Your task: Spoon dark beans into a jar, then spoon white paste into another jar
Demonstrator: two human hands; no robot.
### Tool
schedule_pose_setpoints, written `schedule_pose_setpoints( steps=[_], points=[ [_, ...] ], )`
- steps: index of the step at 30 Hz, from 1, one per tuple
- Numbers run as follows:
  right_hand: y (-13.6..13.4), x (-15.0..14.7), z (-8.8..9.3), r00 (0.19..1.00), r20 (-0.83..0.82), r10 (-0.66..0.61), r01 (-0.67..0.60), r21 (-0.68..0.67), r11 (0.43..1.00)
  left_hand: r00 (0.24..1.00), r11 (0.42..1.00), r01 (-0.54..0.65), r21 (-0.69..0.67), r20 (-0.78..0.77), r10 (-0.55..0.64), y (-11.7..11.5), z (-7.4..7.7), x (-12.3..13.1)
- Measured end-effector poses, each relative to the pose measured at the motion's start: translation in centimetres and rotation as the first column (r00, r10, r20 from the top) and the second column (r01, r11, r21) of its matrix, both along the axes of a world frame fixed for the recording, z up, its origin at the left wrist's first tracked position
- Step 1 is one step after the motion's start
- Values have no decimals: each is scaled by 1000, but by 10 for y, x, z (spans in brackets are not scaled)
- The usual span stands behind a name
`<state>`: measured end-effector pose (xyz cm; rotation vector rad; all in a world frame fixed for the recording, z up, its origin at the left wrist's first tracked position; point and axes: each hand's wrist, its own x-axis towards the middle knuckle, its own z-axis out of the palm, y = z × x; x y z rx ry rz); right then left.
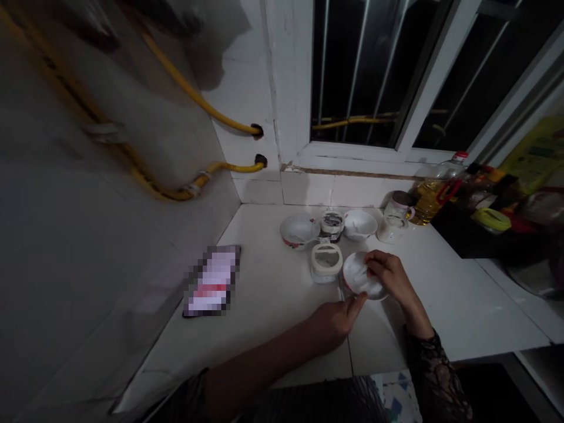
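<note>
A small bowl point(353, 271), white inside with some red on its outer side, stands on the counter in front of me. My left hand point(337, 322) grips its near rim with fingers and thumb. Over the bowl's right side, my right hand point(388, 274) is closed in a pinch, its fingertips reaching inside. Pale streaks show in the bowl near those fingers; what the fingers hold is too dim to make out. Just left of the bowl is a lidded clear jar point(326, 264) with white contents.
Behind stand a flowered bowl point(300, 230), a dark-filled jar point(332, 224), another white bowl point(360, 224) and a mug point(399, 205). An oil bottle point(429, 197) and several condiments sit at right. A blurred phone point(214, 282) lies left, below yellow pipes point(189, 88).
</note>
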<state>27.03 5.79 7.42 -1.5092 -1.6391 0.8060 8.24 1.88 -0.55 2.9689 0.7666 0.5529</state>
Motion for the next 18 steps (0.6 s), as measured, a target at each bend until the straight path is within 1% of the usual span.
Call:
schedule_pose_setpoints(
  steps=[3,5,10,15,18],
  points=[
    [2,2,1,985,-161,-70,57,-84,995,1000,1000,7,13,-1,-7,1,0,-1],
    [2,6,3,971,-213,-113,94,-98,991,1000,999,14,29,3,-14,1,0,-1],
    [4,13,8,945,-258,-201,179,-106,978,1000,1000,3,30,-25,-2,1,2,-1],
    [5,16,8,931,-303,-203,188,-77,979,999,1000,14,-14,-49,-15,0,5,-1],
    [4,18,9,928,-306,-213,203,-65,977,998,1000,12,-9,-56,-12,-1,7,-2]
  ],
)
